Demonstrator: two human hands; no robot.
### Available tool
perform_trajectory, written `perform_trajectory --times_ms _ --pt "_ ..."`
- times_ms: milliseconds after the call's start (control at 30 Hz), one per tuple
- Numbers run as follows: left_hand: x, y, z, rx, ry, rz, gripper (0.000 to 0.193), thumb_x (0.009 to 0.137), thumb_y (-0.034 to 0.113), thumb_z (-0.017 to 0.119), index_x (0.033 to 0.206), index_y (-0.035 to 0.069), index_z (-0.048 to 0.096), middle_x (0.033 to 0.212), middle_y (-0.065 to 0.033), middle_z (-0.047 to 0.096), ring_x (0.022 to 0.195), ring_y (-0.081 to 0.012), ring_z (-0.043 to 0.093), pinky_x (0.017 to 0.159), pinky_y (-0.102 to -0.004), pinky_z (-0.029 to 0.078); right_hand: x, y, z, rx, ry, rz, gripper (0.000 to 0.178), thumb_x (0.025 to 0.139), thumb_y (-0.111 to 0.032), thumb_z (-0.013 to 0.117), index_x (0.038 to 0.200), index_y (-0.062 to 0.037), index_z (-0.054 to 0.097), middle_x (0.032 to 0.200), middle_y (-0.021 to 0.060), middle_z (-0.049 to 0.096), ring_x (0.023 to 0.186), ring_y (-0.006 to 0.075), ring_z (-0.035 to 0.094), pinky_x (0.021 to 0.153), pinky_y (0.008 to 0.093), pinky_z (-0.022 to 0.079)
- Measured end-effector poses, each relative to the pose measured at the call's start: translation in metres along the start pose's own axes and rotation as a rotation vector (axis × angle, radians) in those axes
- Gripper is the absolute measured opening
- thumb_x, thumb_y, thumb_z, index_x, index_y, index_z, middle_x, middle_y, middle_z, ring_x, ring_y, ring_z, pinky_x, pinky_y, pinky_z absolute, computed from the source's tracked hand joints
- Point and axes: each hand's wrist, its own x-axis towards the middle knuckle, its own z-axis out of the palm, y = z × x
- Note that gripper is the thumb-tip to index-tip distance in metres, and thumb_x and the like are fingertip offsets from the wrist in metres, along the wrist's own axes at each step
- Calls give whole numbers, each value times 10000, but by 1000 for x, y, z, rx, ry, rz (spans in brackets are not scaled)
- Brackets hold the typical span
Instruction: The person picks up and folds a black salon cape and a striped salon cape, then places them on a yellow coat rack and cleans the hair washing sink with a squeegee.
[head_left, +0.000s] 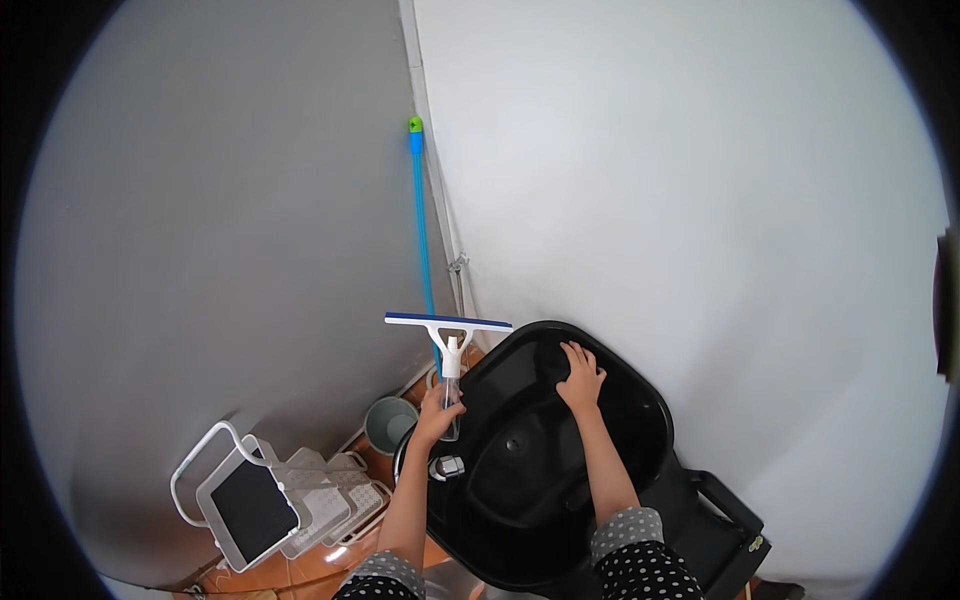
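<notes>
Right there, the left hand (437,408) was wrapped around the clear bottle-handle of a spray squeegee (449,335), fingers closed firmly on it, holding it upright so its blue-edged blade stood level above the hand. The right hand (580,378) lay flat with fingers spread, pressed against the far inner wall of the black basin (640,420); it gripped nothing that could be made out, though a cloth under the palm could not be ruled out.

Between the two hands ran the basin's left rim, and just below the left hand sat a chrome tap fitting (449,466). The drain (515,441) lay below and left of the right hand, at the bottom of the bowl.

By the look of it, this was the wiping stage of cleaning the basin: one hand worked the surface while the tool was kept ready. A next move would likely call for lowering the blade over the rim and setting it flush against the curved wall without knocking the tap.

Beyond the left hand, a blue pole with a green tip (420,215) leaned in the wall corner. Further left and lower stood a grey bucket (389,423) on the floor, and past it a white folded step stool (262,498) propped against the grey wall (200,250).
</notes>
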Motion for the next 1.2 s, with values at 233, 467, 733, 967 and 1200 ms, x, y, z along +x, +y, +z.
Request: perform_trajectory --times_ms 233,467,733,967,1200 --pt "-22 16 -8 -416 24 -92 268 675 45 604 938 22 563 828 -35 524 789 -127 516 740 -267 413 -14 -36 15 11 80 113 692 544 -115 668 1208 -220 508 1209 10 450 1209 238 341 924 554 283" --pt "-60 1 -25 -469 199 40 239 683 14 586 921 17 561 834 -26 519 783 -117 505 729 -256 399 -71 -104 33 138 -1 -243 696 491 -168 682 1173 -239 567 1174 12 456 1140 236 368 900 455 253" --pt "-61 8 -31 -440 117 -82 212 690 32 578 901 16 571 744 -4 524 706 -112 508 698 -242 399 -78 -109 29 35 -39 -507 799 464 -123 704 1228 -265 521 1177 21 444 1114 228 401 861 431 263" --pt "-63 10 -35 -491 108 -75 219 674 43 582 892 20 568 807 -18 534 755 -112 505 717 -246 390 -10 -47 14 -123 121 -244 800 489 -116 712 1245 -258 489 1174 28 445 1119 213 401 846 410 302" --pt "-73 5 -38 -504 134 -72 231 674 8 585 904 18 561 799 -14 516 751 -109 502 706 -251 405 -1 -13 15 -240 126 -125 805 534 -167 786 1259 -273 452 1216 32 416 1138 227 383 892 472 314"
